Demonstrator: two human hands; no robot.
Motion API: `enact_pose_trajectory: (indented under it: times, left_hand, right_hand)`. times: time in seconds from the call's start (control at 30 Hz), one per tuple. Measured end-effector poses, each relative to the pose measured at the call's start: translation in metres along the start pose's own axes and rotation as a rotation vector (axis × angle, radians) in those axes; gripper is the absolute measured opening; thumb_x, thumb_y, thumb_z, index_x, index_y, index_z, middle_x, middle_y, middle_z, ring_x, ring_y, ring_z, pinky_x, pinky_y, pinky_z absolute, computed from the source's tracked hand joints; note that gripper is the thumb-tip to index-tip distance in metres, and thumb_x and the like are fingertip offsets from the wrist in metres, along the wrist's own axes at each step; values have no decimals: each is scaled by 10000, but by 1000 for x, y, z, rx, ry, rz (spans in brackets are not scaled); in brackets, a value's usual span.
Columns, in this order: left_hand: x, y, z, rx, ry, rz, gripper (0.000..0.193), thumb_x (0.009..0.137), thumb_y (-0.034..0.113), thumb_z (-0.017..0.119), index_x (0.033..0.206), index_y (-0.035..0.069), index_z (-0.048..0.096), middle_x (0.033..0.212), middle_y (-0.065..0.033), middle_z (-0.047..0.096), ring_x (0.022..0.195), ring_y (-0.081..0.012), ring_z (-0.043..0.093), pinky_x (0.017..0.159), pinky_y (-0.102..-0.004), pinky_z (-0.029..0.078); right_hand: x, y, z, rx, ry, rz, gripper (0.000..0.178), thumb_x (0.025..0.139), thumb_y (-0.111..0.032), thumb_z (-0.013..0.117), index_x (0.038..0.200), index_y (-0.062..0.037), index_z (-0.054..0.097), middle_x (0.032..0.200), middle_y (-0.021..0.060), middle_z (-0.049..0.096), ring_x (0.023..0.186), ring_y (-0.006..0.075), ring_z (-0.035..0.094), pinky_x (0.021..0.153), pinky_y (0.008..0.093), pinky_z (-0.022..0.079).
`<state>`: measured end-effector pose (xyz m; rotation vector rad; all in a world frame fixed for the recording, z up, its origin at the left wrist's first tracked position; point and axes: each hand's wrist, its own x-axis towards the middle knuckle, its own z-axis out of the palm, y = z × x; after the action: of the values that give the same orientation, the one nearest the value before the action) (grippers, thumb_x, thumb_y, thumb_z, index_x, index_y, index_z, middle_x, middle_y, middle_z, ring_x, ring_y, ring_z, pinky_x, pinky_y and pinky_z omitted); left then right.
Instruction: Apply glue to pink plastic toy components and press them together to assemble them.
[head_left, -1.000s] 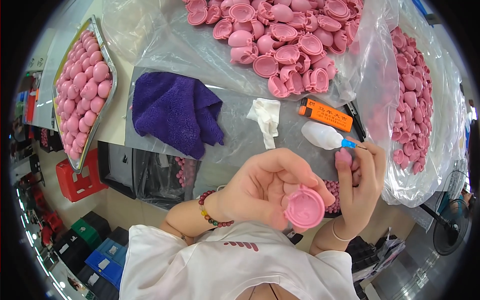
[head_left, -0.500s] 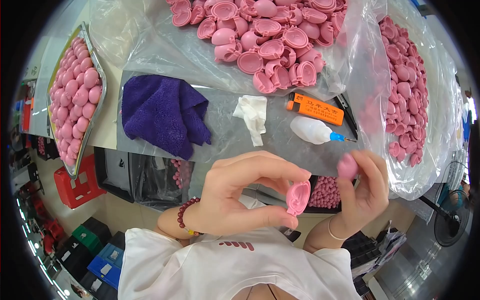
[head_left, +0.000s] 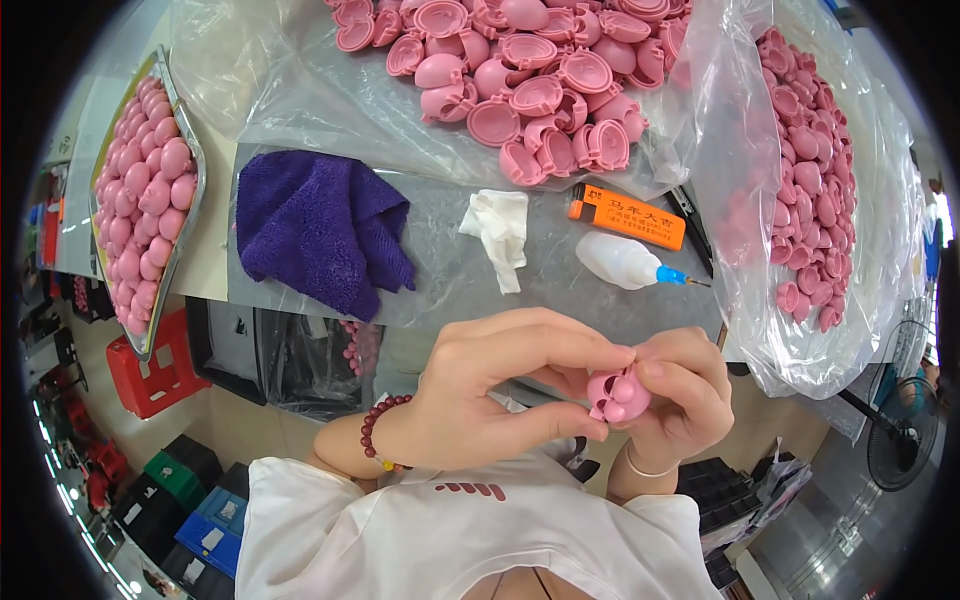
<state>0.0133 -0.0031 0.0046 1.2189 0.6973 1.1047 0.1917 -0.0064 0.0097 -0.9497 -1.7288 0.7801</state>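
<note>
In front of my chest, a hollow pink plastic shell half [head_left: 603, 388] is pinched between the thumb and fingers of my left hand [head_left: 490, 385]. My right hand [head_left: 692, 390] holds a second rounded pink plastic piece [head_left: 625, 397] against it. The two pieces touch, and dark gaps show between them. My fingertips hide parts of both. A white squeeze bottle [head_left: 622, 262] with a blue needle tip lies on the table just beyond my hands.
Pink shell halves [head_left: 540, 95] pile on plastic film at the back, with more in a clear bag [head_left: 815, 180] at right. A tray [head_left: 187, 230] of rounded pink pieces stands left. A purple cloth [head_left: 325, 230], white tissue [head_left: 498, 235] and orange box-cutter-like item [head_left: 630, 217] lie between.
My right hand has moved left and brought its pink piece against the shell half in my left hand. The left hand has stayed nearly in place.
</note>
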Motion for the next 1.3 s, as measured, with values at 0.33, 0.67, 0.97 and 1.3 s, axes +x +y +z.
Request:
enact_pose_trajectory:
  times: [0.33,0.67,0.97,1.3]
  left_hand:
    - [1,-1,-4,36,2,47,452,611,47,785,1011,-54,602,1020,-197,597,891,-232,609,765,-301,485]
    - [-8,-4,-12,46,58,122,493,511,72,846,941,-28,626,894,-170,635,827,-216,621,706,-285,495]
    - [-10,-3,-10,-247,143,82,483,505,111,858,903,-23,620,827,-153,618,805,-220,620,653,-279,494]
    - [-6,-10,-17,-905,-118,-267,606,653,381,770,1026,0,484,856,-156,589,826,-272,591,700,-335,482]
  right_hand:
    - [-4,-3,7,-286,4,-118,307,618,-143,760,867,-72,596,713,24,506,609,141,460,476,249,374]
    - [-5,17,1,-238,228,-117,269,738,-88,617,962,28,522,768,89,525,657,180,438,534,258,363]
    - [31,17,20,-432,22,129,377,588,-27,698,952,-1,599,858,64,604,758,185,525,606,277,420]
    - [18,23,18,139,281,168,240,705,-11,612,916,51,518,871,152,606,817,257,620,722,312,482]
